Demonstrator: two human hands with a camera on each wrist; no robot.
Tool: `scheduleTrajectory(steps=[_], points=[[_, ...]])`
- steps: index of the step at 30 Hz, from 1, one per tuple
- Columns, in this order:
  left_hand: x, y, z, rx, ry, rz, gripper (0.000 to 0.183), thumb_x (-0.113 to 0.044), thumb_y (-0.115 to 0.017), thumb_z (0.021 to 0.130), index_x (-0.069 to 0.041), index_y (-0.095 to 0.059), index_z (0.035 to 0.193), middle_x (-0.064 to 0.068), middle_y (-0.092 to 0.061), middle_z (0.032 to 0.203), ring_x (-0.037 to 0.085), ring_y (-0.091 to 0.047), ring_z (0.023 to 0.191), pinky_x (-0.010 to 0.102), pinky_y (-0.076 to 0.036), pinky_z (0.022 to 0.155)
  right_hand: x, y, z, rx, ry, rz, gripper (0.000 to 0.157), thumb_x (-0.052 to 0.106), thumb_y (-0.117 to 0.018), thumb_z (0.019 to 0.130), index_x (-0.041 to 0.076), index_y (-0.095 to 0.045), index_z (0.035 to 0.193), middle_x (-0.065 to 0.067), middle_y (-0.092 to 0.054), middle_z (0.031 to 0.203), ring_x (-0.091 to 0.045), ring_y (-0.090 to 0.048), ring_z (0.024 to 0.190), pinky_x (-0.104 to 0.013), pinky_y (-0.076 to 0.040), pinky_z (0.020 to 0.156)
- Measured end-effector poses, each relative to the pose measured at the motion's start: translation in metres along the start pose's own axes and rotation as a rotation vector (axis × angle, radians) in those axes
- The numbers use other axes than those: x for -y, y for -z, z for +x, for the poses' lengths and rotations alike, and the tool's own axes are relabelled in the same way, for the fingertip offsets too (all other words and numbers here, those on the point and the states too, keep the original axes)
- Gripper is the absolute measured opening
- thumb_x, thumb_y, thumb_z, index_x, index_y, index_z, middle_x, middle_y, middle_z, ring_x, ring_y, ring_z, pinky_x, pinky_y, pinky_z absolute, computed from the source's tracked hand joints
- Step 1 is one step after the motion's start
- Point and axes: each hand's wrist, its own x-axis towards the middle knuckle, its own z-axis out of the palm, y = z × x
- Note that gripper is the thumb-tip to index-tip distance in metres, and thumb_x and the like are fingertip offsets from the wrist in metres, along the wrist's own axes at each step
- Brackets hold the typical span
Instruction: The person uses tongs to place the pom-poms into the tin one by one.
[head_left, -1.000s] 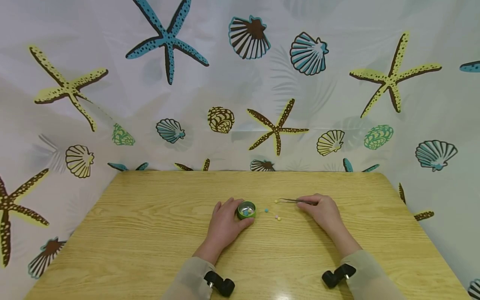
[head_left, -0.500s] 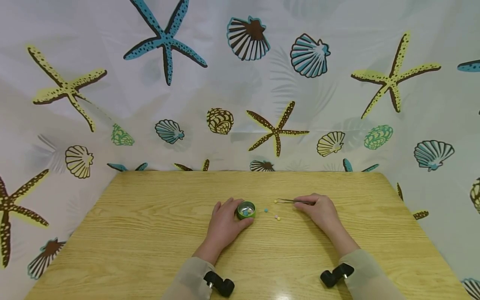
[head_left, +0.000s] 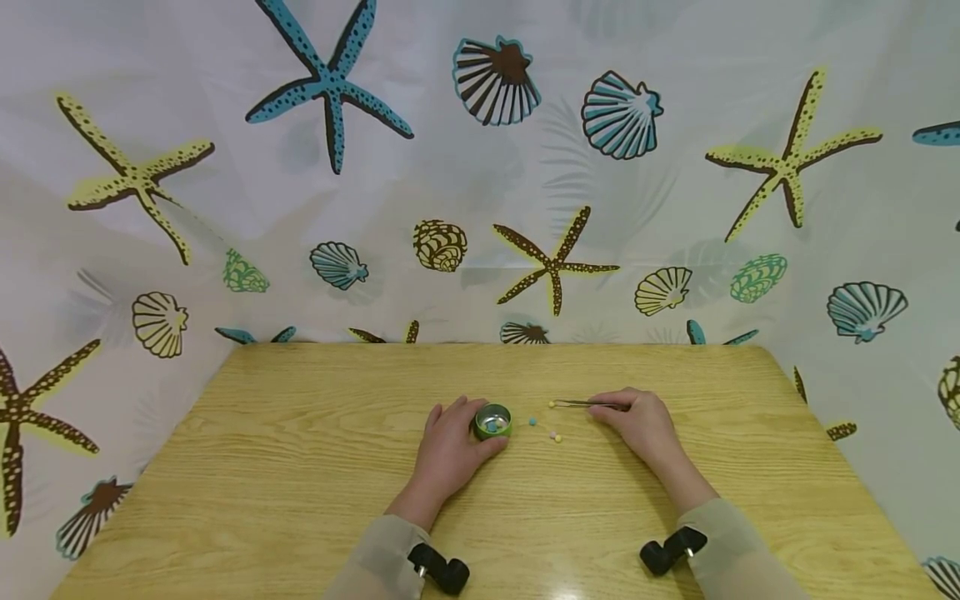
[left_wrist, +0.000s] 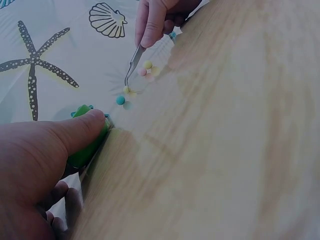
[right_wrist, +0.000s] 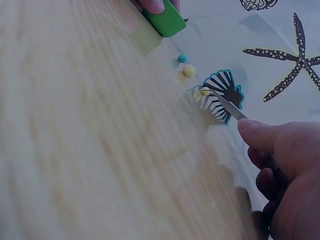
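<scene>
My left hand (head_left: 450,446) grips a small round green tin (head_left: 492,422), thumb on its near side and fingers behind. Its inside is silvery and holds several small blue and pale yellow balls. In my right hand (head_left: 637,421) a pair of metal tweezers (head_left: 581,403) is pinched between thumb and fingers, pointing left. The bent tweezer tips meet a yellow ball (right_wrist: 205,91). Between tin and tweezers lie a blue ball (head_left: 532,422), a pink ball (left_wrist: 142,72) and another yellow ball (head_left: 558,438), the last two side by side.
Everything stands on a light wood-grain table (head_left: 300,433). A pale curtain (head_left: 450,167) printed with starfish and shells hangs behind and at both sides. Black wrist mounts (head_left: 438,568) sit on both sleeves.
The tweezers and my right hand shifted slightly left, then stayed with the tips at the yellow ball. My left hand and the tin hold still.
</scene>
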Motion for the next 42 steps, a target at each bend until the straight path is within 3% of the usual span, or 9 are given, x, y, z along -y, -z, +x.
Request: scheduleTrajectory(steps=[11, 24, 42], points=[[0.001, -0.001, -0.001, -0.011, -0.008, 0.011, 0.065, -0.037, -0.09, 0.096, -0.005, -0.067, 0.147, 0.017, -0.067, 0.149, 0.041, -0.048, 0.154, 0.063, -0.019, 0.134, 0.009, -0.004, -0.005, -0.036, 0.022, 0.021, 0.019, 0.024, -0.083, 0.103, 0.014, -0.088, 0.118, -0.006, -0.079, 0.114, -0.031, -0.071, 0.113, -0.046, -0.059, 0.094], [0.002, 0.0, -0.003, -0.006, -0.012, -0.009, 0.066, -0.038, -0.09, 0.096, -0.004, -0.067, 0.148, 0.018, -0.066, 0.15, 0.041, -0.047, 0.155, 0.062, -0.017, 0.134, 0.033, -0.015, -0.012, -0.008, 0.093, 0.091, 0.019, 0.024, -0.084, 0.102, 0.013, -0.088, 0.117, -0.003, -0.079, 0.109, -0.021, -0.068, 0.097, -0.033, -0.055, 0.079], [0.006, 0.0, -0.004, 0.006, -0.016, -0.007, 0.065, -0.039, -0.088, 0.097, -0.004, -0.066, 0.148, 0.018, -0.066, 0.151, 0.041, -0.046, 0.155, 0.062, -0.016, 0.134, 0.055, -0.04, -0.017, 0.022, 0.166, 0.088, 0.01, 0.019, -0.087, 0.099, 0.016, -0.09, 0.108, 0.003, -0.076, 0.096, -0.019, -0.06, 0.085, -0.03, -0.05, 0.072]])
